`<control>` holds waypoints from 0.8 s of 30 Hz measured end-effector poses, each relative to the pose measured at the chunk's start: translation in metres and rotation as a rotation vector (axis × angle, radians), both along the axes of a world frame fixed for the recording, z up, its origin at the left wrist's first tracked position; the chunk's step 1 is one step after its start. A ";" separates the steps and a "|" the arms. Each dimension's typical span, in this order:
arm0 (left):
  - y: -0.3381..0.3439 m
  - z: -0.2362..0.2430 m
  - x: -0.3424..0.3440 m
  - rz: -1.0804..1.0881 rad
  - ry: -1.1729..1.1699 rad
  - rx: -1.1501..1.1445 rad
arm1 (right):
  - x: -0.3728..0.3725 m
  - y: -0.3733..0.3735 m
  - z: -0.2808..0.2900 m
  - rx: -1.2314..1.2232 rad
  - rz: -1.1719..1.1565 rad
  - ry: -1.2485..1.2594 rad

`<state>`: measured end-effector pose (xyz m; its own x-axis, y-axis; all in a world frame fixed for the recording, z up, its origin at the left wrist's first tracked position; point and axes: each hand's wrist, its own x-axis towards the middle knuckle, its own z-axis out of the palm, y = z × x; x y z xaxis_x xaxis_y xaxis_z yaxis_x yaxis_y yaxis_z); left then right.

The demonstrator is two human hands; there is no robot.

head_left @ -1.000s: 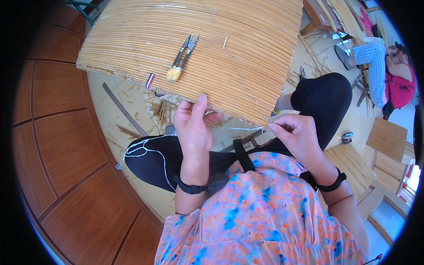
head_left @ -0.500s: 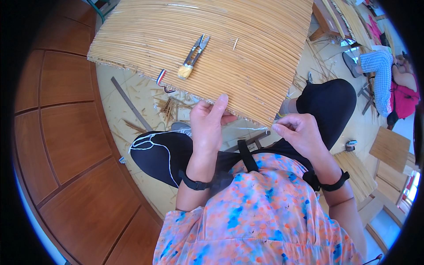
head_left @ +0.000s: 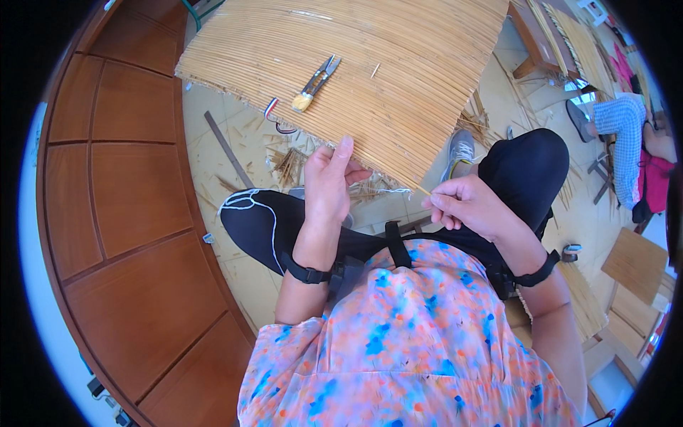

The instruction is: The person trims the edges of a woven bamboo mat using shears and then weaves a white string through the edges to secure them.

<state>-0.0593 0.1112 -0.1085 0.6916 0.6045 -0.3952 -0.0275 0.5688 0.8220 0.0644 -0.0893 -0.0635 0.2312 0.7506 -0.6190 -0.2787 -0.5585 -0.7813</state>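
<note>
A mat of thin straw-coloured stalks (head_left: 398,78) lies in front of me, its near corner pointing toward my lap. My left hand (head_left: 329,174) grips the mat's near edge, thumb on top and fingers underneath. At the corner, my right hand (head_left: 462,203) pinches the end of a thin yellow stalk (head_left: 422,190) that sticks out from the mat. White string (head_left: 393,191) hangs by that corner. More white string (head_left: 245,201) lies looped over my left knee. Thread snips (head_left: 316,84) with a yellow-wrapped handle rest on the mat, beside a striped ribbon (head_left: 271,108) at its edge.
Brown wooden panels (head_left: 135,192) stand along the left. Stalk scraps (head_left: 288,165) and a dark strip (head_left: 228,149) litter the tiled floor. Another person's checked trouser leg (head_left: 620,135) shows at the right, near a second mat (head_left: 580,50) and a wooden stool (head_left: 635,262).
My right hand has turned and now pinches a stalk end at the corner instead of the string there. My left hand stays on the mat edge. The whole view has shifted slightly.
</note>
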 end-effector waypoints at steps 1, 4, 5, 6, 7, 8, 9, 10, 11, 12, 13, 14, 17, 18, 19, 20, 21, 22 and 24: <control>-0.004 0.001 -0.002 -0.006 -0.026 -0.031 | 0.000 0.000 -0.002 0.015 -0.034 0.062; -0.028 0.006 -0.008 -0.074 0.048 -0.042 | -0.001 -0.002 -0.014 0.054 -0.068 0.164; -0.038 0.010 -0.007 -0.078 0.092 -0.040 | -0.001 -0.002 -0.016 0.080 -0.081 0.205; -0.045 0.008 -0.006 -0.061 0.091 -0.039 | -0.001 -0.002 -0.016 0.080 -0.064 0.205; -0.051 0.006 -0.006 -0.096 0.101 -0.042 | -0.001 0.000 -0.015 0.081 -0.072 0.214; -0.054 0.004 -0.007 -0.131 0.111 -0.045 | 0.000 0.001 -0.014 0.082 -0.081 0.223; -0.056 0.003 -0.006 -0.110 0.105 -0.028 | 0.000 0.001 -0.015 0.088 -0.064 0.224; -0.058 0.002 -0.006 -0.095 0.100 -0.021 | 0.002 0.002 -0.016 0.088 -0.060 0.233; -0.059 0.001 -0.007 -0.083 0.094 -0.036 | 0.004 0.002 -0.018 0.088 -0.057 0.244; -0.060 0.001 -0.007 -0.070 0.088 -0.050 | 0.004 0.002 -0.021 0.094 -0.041 0.240; -0.061 0.002 -0.007 -0.057 0.081 -0.045 | 0.005 0.002 -0.023 0.110 -0.036 0.258; -0.063 0.002 -0.006 -0.055 0.087 -0.033 | 0.006 0.002 -0.024 0.125 -0.032 0.277; -0.066 0.001 -0.005 -0.044 0.096 -0.001 | 0.009 0.003 -0.026 0.137 0.002 0.275; -0.066 0.001 -0.004 -0.047 0.101 0.014 | 0.011 0.004 -0.026 0.141 0.010 0.277; -0.067 0.002 -0.004 -0.038 0.102 0.016 | 0.011 0.005 -0.027 0.142 0.020 0.278; -0.068 0.003 -0.004 -0.037 0.095 0.005 | 0.011 0.006 -0.027 0.160 0.007 0.296; -0.068 0.004 -0.004 -0.038 0.088 -0.006 | 0.012 0.007 -0.027 0.177 -0.006 0.315; -0.069 0.005 -0.003 -0.034 0.088 -0.007 | 0.011 0.007 -0.028 0.175 -0.003 0.315; -0.068 0.006 -0.001 -0.021 0.037 0.004 | 0.009 0.012 -0.031 0.168 -0.024 0.288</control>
